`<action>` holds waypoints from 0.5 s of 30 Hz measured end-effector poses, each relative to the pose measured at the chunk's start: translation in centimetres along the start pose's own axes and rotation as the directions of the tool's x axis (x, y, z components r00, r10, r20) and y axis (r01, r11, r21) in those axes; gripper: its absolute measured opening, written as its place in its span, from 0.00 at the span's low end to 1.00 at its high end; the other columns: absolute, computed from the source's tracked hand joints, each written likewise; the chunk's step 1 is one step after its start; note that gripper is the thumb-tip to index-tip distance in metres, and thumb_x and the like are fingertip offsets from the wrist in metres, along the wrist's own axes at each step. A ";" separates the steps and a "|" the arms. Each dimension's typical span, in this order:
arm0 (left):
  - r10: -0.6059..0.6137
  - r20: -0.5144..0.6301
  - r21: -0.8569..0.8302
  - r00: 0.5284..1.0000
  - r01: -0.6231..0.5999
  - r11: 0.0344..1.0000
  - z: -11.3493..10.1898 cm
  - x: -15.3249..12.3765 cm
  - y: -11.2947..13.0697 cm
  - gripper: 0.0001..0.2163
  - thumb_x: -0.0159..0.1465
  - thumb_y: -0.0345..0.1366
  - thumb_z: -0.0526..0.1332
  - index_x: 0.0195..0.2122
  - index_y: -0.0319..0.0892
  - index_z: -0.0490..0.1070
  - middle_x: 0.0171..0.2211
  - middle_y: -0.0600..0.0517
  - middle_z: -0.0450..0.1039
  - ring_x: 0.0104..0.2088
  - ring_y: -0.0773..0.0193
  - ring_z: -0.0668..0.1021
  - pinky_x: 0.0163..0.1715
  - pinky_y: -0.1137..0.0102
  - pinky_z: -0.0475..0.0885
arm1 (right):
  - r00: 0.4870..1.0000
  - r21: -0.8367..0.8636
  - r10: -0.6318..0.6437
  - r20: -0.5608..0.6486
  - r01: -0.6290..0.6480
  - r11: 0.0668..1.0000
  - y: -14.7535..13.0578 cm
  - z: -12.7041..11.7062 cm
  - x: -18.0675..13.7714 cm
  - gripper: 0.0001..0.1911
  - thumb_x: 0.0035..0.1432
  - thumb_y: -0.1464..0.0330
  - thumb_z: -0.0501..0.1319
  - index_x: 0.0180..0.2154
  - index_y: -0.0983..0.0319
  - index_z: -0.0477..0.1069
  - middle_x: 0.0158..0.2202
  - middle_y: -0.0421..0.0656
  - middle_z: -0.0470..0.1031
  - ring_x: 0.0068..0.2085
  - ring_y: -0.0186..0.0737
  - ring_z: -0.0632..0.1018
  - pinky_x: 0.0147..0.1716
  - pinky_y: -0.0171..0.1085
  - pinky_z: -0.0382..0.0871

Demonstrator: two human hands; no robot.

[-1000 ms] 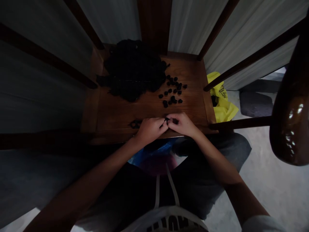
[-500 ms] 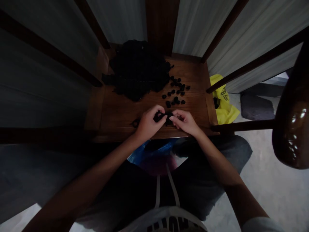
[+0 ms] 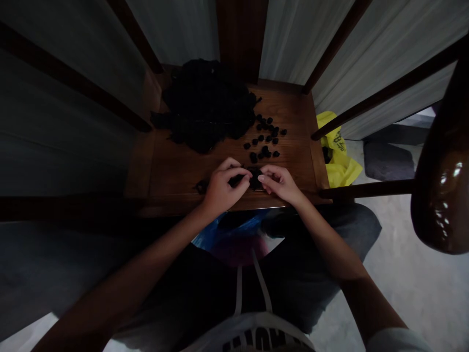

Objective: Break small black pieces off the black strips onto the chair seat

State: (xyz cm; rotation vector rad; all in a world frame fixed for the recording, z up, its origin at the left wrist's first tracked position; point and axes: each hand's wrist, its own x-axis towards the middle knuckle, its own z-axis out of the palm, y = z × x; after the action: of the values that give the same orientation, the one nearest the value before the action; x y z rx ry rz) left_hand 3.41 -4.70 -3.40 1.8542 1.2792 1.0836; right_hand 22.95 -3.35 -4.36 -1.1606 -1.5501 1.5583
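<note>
My left hand (image 3: 224, 189) is closed in a pinch at the front of the wooden seat (image 3: 176, 168), thumb and forefinger almost meeting. Opposite it, my right hand (image 3: 282, 185) pinches the other side of a black, soft-looking piece (image 3: 255, 179). The poor light hides what kind of piece it is. Its dark end (image 3: 201, 186) seems to stick out left of my left hand, lying on the wood. Beyond my hands lie several small black balls (image 3: 268, 139), perhaps knotted cloth. A large heap of black material (image 3: 208, 107) covers the back left of the seat.
Dark wooden spindles (image 3: 340, 46) rise around the seat's back and sides. A yellow plastic bag (image 3: 340, 168) stands beyond the right edge. A glossy brown armrest (image 3: 441, 205) juts in at the right. Blue plastic (image 3: 208, 234) shows below the front edge, between my legs.
The fingers of my left hand have moved forward and closed further over the black piece. My right hand keeps its pinch in nearly the same place. The view has shifted slightly.
</note>
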 end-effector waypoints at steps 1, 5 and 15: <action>-0.024 -0.009 -0.008 1.000 0.024 1.000 0.0 0.0 0.0 0.05 0.62 0.32 0.60 0.34 0.43 0.77 0.34 0.52 0.69 0.38 0.65 0.74 0.38 0.69 0.68 | 1.000 -0.006 -0.001 -0.001 0.001 1.000 0.0 0.0 0.0 0.18 0.57 0.54 0.63 0.35 0.63 0.68 0.21 0.34 0.66 0.19 0.26 0.66 0.17 0.28 0.59; -0.116 -0.035 -0.057 0.993 0.114 0.992 0.2 0.3 -0.2 0.04 0.60 0.35 0.64 0.31 0.42 0.77 0.30 0.54 0.69 0.34 0.66 0.73 0.35 0.70 0.68 | 1.000 -0.033 -0.018 0.012 0.018 0.999 0.0 0.2 0.0 0.16 0.58 0.56 0.63 0.35 0.63 0.68 0.22 0.35 0.65 0.21 0.26 0.67 0.19 0.28 0.61; -0.169 0.053 -0.155 0.984 0.175 0.972 0.0 0.4 -0.4 0.06 0.59 0.38 0.65 0.33 0.44 0.80 0.32 0.53 0.72 0.36 0.65 0.75 0.38 0.68 0.69 | 0.998 -0.073 -0.062 0.022 0.063 0.995 -0.1 0.3 -0.1 0.15 0.60 0.56 0.61 0.34 0.63 0.67 0.23 0.35 0.64 0.23 0.28 0.67 0.23 0.29 0.62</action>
State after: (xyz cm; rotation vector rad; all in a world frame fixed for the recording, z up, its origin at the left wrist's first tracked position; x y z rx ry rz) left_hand 3.37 -4.19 -3.61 1.6077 1.2665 1.0197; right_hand 22.73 -3.50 -4.26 -1.1287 -1.6529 1.4871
